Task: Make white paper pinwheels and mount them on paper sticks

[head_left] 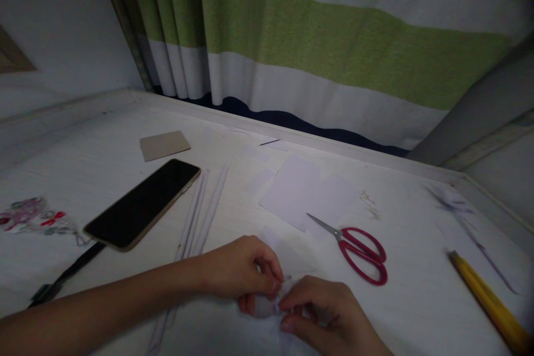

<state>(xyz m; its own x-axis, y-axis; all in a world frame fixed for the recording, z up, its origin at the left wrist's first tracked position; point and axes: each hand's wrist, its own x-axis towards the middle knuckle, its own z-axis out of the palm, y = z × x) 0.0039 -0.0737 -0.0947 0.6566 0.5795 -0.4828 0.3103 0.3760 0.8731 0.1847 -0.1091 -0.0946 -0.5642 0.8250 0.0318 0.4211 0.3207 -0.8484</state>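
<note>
My left hand (240, 270) and my right hand (323, 314) meet at the near middle of the white table (83, 156). Both pinch a small white piece of paper (267, 305) between thumbs and fingertips. The fingers of both hands are curled closed on it, and most of the paper is hidden under them. Thin rolled white paper sticks (204, 208) lie just left of my left hand, passing under my forearm.
A dark phone (144, 203) lies at the left, with a cardboard piece (164, 144) behind it. Red-handled scissors (359, 247) rest right of centre on white paper sheets (304, 189). A yellow stick (488, 300) lies at the right edge. A striped curtain (334, 39) hangs behind.
</note>
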